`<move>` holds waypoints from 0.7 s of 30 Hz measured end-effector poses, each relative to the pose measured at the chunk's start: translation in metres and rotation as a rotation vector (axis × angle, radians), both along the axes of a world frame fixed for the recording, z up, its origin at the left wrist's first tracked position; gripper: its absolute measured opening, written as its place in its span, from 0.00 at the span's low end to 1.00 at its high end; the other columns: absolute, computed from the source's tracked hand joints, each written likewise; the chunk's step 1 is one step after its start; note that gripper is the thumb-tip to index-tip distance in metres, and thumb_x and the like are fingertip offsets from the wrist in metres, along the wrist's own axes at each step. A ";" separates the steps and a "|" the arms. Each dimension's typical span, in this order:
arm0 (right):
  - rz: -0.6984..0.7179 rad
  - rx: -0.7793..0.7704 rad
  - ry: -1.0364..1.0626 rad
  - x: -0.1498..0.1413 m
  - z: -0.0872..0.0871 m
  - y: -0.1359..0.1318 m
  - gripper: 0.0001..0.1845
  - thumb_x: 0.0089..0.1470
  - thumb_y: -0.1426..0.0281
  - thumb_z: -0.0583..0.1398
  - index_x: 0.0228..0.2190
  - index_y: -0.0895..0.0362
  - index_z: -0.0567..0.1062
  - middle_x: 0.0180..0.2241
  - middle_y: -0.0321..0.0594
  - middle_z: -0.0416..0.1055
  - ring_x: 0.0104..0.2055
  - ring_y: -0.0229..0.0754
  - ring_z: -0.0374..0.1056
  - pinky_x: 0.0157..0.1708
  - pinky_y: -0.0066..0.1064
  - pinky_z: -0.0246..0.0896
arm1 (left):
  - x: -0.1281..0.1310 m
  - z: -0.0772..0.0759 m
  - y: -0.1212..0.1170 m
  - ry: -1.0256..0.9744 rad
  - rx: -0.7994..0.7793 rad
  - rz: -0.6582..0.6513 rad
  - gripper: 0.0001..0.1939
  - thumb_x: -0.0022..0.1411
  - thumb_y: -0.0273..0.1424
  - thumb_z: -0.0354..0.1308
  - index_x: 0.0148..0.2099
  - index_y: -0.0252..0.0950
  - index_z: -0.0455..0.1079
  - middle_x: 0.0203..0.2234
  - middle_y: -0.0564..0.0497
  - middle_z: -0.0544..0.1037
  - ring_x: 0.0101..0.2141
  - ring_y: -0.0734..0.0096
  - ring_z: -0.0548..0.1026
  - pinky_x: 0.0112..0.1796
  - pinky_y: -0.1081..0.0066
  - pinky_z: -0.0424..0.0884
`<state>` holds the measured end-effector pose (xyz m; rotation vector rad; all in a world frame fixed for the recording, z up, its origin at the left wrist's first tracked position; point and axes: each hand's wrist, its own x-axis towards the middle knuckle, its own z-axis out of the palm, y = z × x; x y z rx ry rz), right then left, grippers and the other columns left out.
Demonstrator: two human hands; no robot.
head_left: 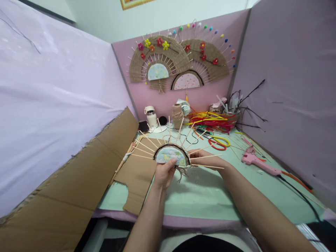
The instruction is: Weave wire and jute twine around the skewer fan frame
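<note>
A half-round fan (164, 155) with a pale blue floral cloth face, a black cord and brown rim, and thin wooden sticks spreading outward is held upright above the table. My left hand (164, 173) grips its lower edge, thumb on the cloth and fingers behind. At the fan's right end, my right hand (206, 158) reaches behind the lower sticks with its fingers bent. Its fingertips are partly hidden, and I cannot make out what they pinch. Strands of twine (181, 172) dangle below the fan. Beyond it stands a twine spool (177, 115).
Cut cardboard (139, 175) lies left, beside a large cardboard sheet (78, 178). A pink glue gun (259, 163) with its cord rests right. Scissors (219, 142), colourful pipe cleaners (210, 119) and a white bottle (151, 117) are farther back. Two finished fans (160, 52) hang on the pink panel.
</note>
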<state>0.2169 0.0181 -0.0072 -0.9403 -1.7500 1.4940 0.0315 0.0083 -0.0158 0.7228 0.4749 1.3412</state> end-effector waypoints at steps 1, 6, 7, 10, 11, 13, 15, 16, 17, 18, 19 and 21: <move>0.004 0.000 0.001 0.000 0.000 0.000 0.22 0.45 0.52 0.62 0.28 0.61 0.71 0.24 0.35 0.65 0.27 0.34 0.58 0.27 0.26 0.51 | 0.001 0.000 -0.001 -0.006 -0.012 0.007 0.26 0.42 0.22 0.68 0.45 0.39 0.69 0.32 0.53 0.78 0.34 0.71 0.76 0.39 0.71 0.69; 0.009 -0.019 0.012 0.001 -0.003 0.001 0.20 0.46 0.54 0.62 0.28 0.60 0.71 0.23 0.33 0.63 0.25 0.33 0.55 0.25 0.26 0.49 | 0.006 -0.001 -0.005 -0.031 -0.029 0.041 0.22 0.45 0.26 0.66 0.45 0.39 0.69 0.36 0.52 0.78 0.37 0.69 0.76 0.41 0.70 0.68; 0.008 -0.027 0.018 0.002 -0.004 0.002 0.19 0.46 0.55 0.62 0.28 0.60 0.71 0.23 0.33 0.63 0.25 0.32 0.55 0.25 0.26 0.49 | 0.006 -0.001 -0.006 -0.033 -0.022 0.048 0.21 0.46 0.26 0.66 0.44 0.39 0.69 0.36 0.52 0.78 0.37 0.69 0.75 0.42 0.69 0.68; 0.013 -0.050 0.033 0.003 -0.005 0.002 0.17 0.46 0.58 0.63 0.29 0.60 0.72 0.23 0.33 0.62 0.25 0.32 0.55 0.26 0.25 0.49 | 0.007 -0.002 -0.006 -0.024 -0.010 0.071 0.18 0.46 0.26 0.66 0.41 0.38 0.70 0.37 0.51 0.78 0.37 0.69 0.75 0.43 0.69 0.68; 0.013 -0.055 0.039 0.003 -0.005 0.002 0.16 0.46 0.59 0.63 0.29 0.60 0.72 0.23 0.33 0.62 0.25 0.32 0.55 0.26 0.25 0.49 | 0.008 -0.002 -0.006 -0.018 -0.002 0.072 0.17 0.45 0.26 0.67 0.40 0.37 0.71 0.36 0.51 0.78 0.37 0.69 0.75 0.43 0.68 0.68; 0.009 -0.060 0.052 0.003 -0.005 0.002 0.15 0.46 0.60 0.64 0.29 0.60 0.72 0.24 0.33 0.63 0.25 0.32 0.55 0.26 0.25 0.49 | 0.008 -0.002 -0.006 -0.007 0.022 0.066 0.16 0.44 0.25 0.67 0.38 0.36 0.71 0.35 0.51 0.78 0.37 0.69 0.75 0.43 0.68 0.68; 0.002 -0.061 0.065 0.002 -0.006 0.002 0.15 0.46 0.60 0.64 0.29 0.60 0.72 0.25 0.34 0.65 0.25 0.33 0.56 0.26 0.26 0.49 | 0.007 -0.001 -0.005 0.000 0.043 0.052 0.16 0.43 0.24 0.68 0.37 0.35 0.72 0.33 0.51 0.78 0.35 0.70 0.75 0.42 0.69 0.69; 0.000 -0.059 0.065 0.002 -0.006 0.002 0.16 0.46 0.59 0.64 0.29 0.60 0.72 0.25 0.34 0.65 0.26 0.33 0.57 0.27 0.26 0.50 | 0.007 -0.001 -0.005 0.000 0.049 0.043 0.16 0.43 0.24 0.68 0.37 0.35 0.72 0.32 0.51 0.78 0.35 0.71 0.75 0.41 0.70 0.69; 0.001 -0.054 0.061 0.002 -0.006 0.002 0.17 0.46 0.58 0.63 0.30 0.60 0.72 0.26 0.35 0.66 0.26 0.33 0.57 0.27 0.26 0.51 | 0.007 0.000 -0.005 -0.003 0.051 0.034 0.16 0.43 0.24 0.68 0.37 0.35 0.72 0.32 0.51 0.78 0.35 0.71 0.75 0.41 0.70 0.69; 0.004 -0.046 0.055 0.002 -0.006 0.002 0.18 0.46 0.57 0.63 0.30 0.60 0.72 0.26 0.35 0.67 0.26 0.34 0.58 0.28 0.26 0.52 | 0.007 0.000 -0.006 -0.009 0.049 0.028 0.16 0.44 0.24 0.67 0.38 0.35 0.71 0.33 0.51 0.78 0.35 0.71 0.75 0.41 0.70 0.69; 0.008 -0.034 0.045 0.002 -0.006 0.002 0.19 0.46 0.56 0.63 0.30 0.60 0.72 0.27 0.36 0.67 0.27 0.35 0.59 0.28 0.27 0.53 | 0.006 0.000 -0.006 -0.015 0.044 0.023 0.16 0.44 0.24 0.67 0.38 0.35 0.71 0.33 0.51 0.78 0.35 0.71 0.75 0.41 0.70 0.69; 0.023 -0.006 0.010 0.003 -0.004 0.001 0.20 0.46 0.55 0.62 0.30 0.61 0.73 0.28 0.37 0.68 0.29 0.36 0.61 0.29 0.28 0.54 | 0.005 0.001 -0.006 -0.024 0.026 0.014 0.16 0.44 0.24 0.67 0.38 0.36 0.71 0.33 0.52 0.78 0.35 0.71 0.75 0.40 0.70 0.69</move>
